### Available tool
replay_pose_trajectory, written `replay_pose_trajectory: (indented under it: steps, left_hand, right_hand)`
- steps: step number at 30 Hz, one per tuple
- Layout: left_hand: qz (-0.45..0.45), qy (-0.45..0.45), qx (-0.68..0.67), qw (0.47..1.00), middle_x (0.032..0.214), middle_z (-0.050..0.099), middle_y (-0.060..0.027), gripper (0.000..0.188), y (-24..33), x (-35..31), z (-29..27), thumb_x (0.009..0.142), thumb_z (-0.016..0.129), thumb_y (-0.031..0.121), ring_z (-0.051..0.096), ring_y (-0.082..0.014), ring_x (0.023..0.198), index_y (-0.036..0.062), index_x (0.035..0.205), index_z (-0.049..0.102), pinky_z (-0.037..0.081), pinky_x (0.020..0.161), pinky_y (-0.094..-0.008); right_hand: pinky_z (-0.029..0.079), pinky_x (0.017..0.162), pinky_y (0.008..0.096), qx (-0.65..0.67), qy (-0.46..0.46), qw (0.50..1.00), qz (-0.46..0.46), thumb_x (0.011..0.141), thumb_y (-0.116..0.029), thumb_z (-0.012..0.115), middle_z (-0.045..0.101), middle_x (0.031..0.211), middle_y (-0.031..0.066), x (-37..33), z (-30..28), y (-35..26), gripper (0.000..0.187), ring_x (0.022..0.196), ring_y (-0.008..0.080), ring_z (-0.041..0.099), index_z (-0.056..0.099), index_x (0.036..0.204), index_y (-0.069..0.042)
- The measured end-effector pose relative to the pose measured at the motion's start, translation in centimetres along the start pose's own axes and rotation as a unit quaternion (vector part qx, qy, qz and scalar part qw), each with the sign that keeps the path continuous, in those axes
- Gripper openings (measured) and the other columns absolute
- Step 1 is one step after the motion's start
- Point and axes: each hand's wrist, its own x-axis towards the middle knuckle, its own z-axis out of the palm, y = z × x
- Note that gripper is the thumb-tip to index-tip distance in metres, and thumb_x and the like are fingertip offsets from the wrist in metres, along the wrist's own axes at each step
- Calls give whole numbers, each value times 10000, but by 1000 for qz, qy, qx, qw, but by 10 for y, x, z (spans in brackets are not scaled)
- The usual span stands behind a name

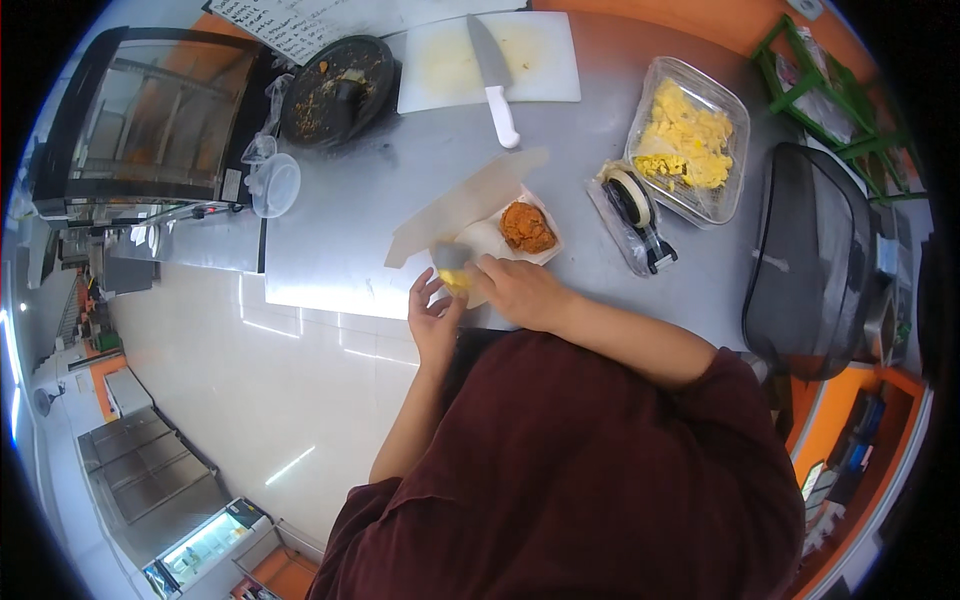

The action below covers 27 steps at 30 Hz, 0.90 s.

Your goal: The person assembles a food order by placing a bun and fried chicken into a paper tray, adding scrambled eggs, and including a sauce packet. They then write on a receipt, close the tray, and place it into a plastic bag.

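Observation:
Near the front edge of the table, my left hand pinches a small yellow-and-grey item between thumb and fingers. My right hand has its fingertips closed on the item's right side. Blur hides what kind of item it is. Just beyond my hands lies an open paper food box, its long lid folded out to the left. Inside, a piece of browned fried chicken sits beside a white paper-like bundle.
A knife rests on a white cutting board. Right of the box are a tape dispenser and a clear tray of yellow food pieces. Farther left stand a dark round pan, a plastic cup and a glass display case.

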Motion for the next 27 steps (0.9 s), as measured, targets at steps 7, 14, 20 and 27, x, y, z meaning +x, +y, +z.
replay_pose_trajectory:
  steps: [7, 14, 20, 27]
  left_hand:
    - [5, -2, -14, 1000, 1254, 596, -147, 591, -9, 1, 0, 836, 778, 47, 667, -210, 972, -32, 1350, 499, 571, 805, -298]
    - [7, 8, -26, 1000, 1255, 594, -144, 506, -11, 0, 1, 858, 762, 54, 666, -211, 986, -46, 1301, 541, 562, 819, -297]
    - [2, 10, -24, 1000, 1246, 592, -141, 513, -11, 1, 1, 851, 772, 59, 663, -208, 984, -47, 1297, 542, 557, 819, -293]
    - [-12, 17, -42, 999, 1241, 582, -135, 572, -12, -1, 2, 836, 789, 61, 653, -198, 956, -39, 1329, 515, 556, 805, -295]
  right_hand:
    - [560, 662, 415, -2, 82, 997, -5, 910, -107, 548, 544, 1017, 123, -4, 9, 7, 412, 784, 297, 659, 559, 1316, -40]
    - [547, 668, 422, 23, 120, 992, -34, 906, -88, 544, 543, 1008, 132, 0, 5, 8, 390, 778, 316, 649, 580, 1291, -35]
    - [528, 744, 407, -37, 130, 990, -32, 887, -138, 559, 552, 998, 113, 8, 3, 10, 358, 895, 294, 615, 625, 1226, -45]
    - [503, 799, 378, -136, 80, 985, -77, 870, -160, 569, 565, 1009, 75, 5, -21, 10, 311, 993, 257, 567, 679, 1144, -62]
